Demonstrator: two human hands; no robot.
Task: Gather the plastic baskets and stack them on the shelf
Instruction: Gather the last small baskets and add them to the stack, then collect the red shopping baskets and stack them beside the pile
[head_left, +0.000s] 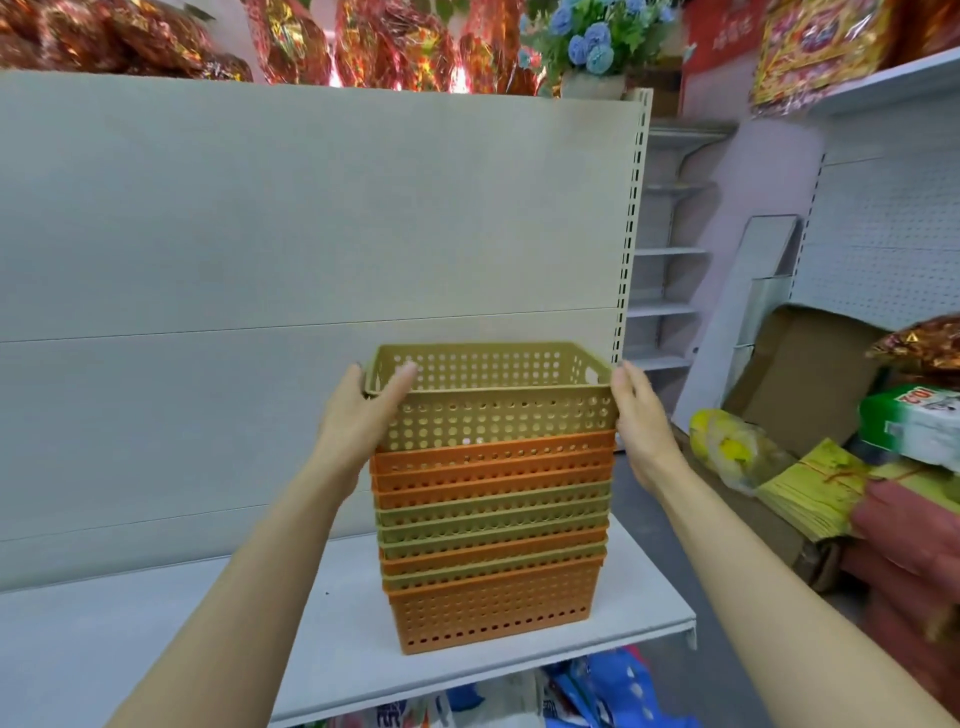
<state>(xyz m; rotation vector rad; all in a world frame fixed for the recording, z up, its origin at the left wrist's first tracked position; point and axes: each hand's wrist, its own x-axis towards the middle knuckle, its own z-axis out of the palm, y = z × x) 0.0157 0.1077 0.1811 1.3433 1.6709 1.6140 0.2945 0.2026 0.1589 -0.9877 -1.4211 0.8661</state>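
A tall stack of nested perforated plastic baskets (493, 551), orange and olive green, stands on the white shelf (156, 639) near its right end. The top basket (493, 410) is olive green and sits highest in the stack. My left hand (363, 415) grips its left rim, thumb over the edge and fingers behind. My right hand (641, 421) lies flat against its right side, fingers up by the rim. Both forearms reach in from the bottom of the view.
The shelf's grey back panel (311, 218) rises behind the stack, with wrapped red-gold goods on top. To the right are a cardboard box (800, 374), yellow paper bundles (810, 488), red cloth and a narrow aisle. Blue packages lie under the shelf.
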